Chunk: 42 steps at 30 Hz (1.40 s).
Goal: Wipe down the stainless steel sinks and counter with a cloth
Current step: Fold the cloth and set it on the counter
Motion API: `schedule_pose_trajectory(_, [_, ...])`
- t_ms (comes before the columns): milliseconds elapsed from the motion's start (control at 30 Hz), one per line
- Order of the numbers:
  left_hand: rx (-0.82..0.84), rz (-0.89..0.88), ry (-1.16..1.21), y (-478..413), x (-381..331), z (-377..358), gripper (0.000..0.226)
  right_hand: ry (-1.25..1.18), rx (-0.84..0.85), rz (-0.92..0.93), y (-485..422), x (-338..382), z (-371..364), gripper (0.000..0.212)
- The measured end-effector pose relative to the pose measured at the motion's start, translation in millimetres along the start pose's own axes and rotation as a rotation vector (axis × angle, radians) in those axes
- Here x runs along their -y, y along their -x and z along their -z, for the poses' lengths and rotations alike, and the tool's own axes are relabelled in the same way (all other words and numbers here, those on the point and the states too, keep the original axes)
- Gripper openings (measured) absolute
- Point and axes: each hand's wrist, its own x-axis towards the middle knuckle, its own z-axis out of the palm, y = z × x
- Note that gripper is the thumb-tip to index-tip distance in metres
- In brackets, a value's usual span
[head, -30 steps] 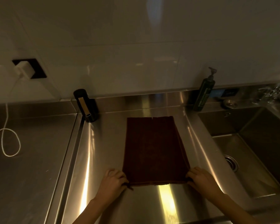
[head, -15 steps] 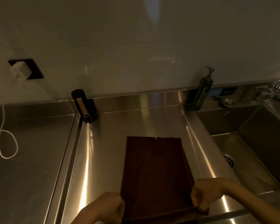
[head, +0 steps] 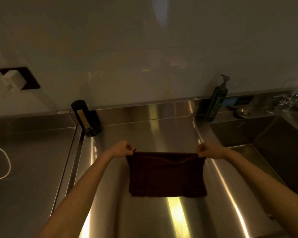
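A dark maroon cloth [head: 167,176] lies folded in half on the stainless steel counter [head: 144,131], its far edge doubled over. My left hand [head: 121,149] pinches the cloth's far left corner. My right hand [head: 207,150] pinches the far right corner. Both arms reach forward over the counter. The steel sink [head: 272,152] opens to the right of the cloth, with its far wall and basin floor in view.
A green pump bottle [head: 216,103] stands at the sink's back left corner. A black cylinder [head: 84,117] stands against the backsplash on the left. A white charger [head: 14,79] sits in a wall socket, its cable [head: 0,162] looping on the left counter. Tap fittings [head: 289,102] far right.
Both hands pulled the cloth's near edge toward me, then carried it forward over the cloth, folding it in half. The hands are now at the far edge.
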Motion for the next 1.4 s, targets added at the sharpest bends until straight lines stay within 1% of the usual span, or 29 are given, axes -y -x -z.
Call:
schedule_pose_trajectory(67, [-0.03,0.067,-0.017,-24,2,-4,0.019,0.067,-0.064,-0.063,-19,-3,-6,0.019])
schedule_pose_trajectory(167, [-0.052,0.128,-0.058,-50,4,-16,0.021,0.153,-0.117,-0.154,-41,-10,-20,0.021])
schedule_pose_trajectory(333, [-0.174,0.188,-0.067,-58,17,-33,0.022,0.247,-0.308,-0.168,-54,-19,-37,0.019])
schedule_pose_trajectory(400, [-0.202,0.177,-0.081,-53,27,-39,0.024,0.266,-0.352,-0.143,-57,-22,-43,0.02])
schedule_pose_trajectory(467, [-0.255,0.099,-0.064,-48,32,-45,0.024,0.268,-0.38,-0.111,-59,-27,-45,0.024])
schedule_pose_trajectory(500, [-0.274,0.051,-0.072,-46,33,-49,0.026,0.264,-0.378,-0.093,-60,-29,-46,0.026])
schedule_pose_trajectory(567, [-0.271,-0.023,-0.201,-42,31,-57,0.03,0.262,-0.347,-0.053,-60,-32,-47,0.027])
schedule_pose_trajectory(600, [-0.255,-0.048,-0.278,-41,30,-61,0.032,0.26,-0.329,-0.041,-61,-34,-47,0.026])
schedule_pose_trajectory(667, [-0.225,-0.063,-0.358,-43,27,-67,0.033,0.239,-0.292,-0.023,-62,-35,-44,0.024])
schedule_pose_trajectory(733, [-0.233,-0.069,-0.387,-46,23,-68,0.027,0.219,-0.248,0.017,-63,-35,-42,0.023])
schedule_pose_trajectory(800, [-0.276,-0.072,-0.385,-51,19,-65,0.02,0.211,-0.225,0.04,-62,-35,-41,0.023])
schedule_pose_trajectory(867, [-0.374,-0.011,-0.372,-57,17,-58,0.023,0.209,-0.226,0.039,-63,-35,-41,0.023])
schedule_pose_trajectory(933, [-0.454,0.096,-0.395,-62,19,-50,0.027,0.208,-0.241,0.021,-63,-35,-43,0.022])
schedule_pose_trajectory(1033, [-0.413,0.202,-0.439,-62,26,-50,0.027,0.188,-0.275,-0.018,-64,-33,-46,0.02])
schedule_pose_trajectory(1067, [-0.406,0.222,-0.436,-61,28,-52,0.027,0.187,-0.288,-0.028,-64,-32,-47,0.02])
schedule_pose_trajectory(1133, [-0.447,0.251,-0.411,-59,33,-54,0.025,0.196,-0.304,-0.041,-64,-31,-49,0.02])
schedule_pose_trajectory(1233, [-0.605,0.29,-0.371,-59,42,-49,0.023,0.218,-0.297,-0.062,-64,-32,-51,0.02])
schedule_pose_trajectory(1267, [-0.628,0.295,-0.362,-58,44,-47,0.023,0.203,-0.289,-0.067,-63,-33,-52,0.019])
schedule_pose_trajectory(1333, [-0.554,0.288,-0.36,-58,44,-42,0.025,0.17,-0.288,-0.067,-62,-32,-54,0.02])
schedule_pose_trajectory(1400, [-0.51,0.305,-0.36,-53,35,-43,0.027,0.161,-0.335,-0.043,-61,-31,-59,0.023])
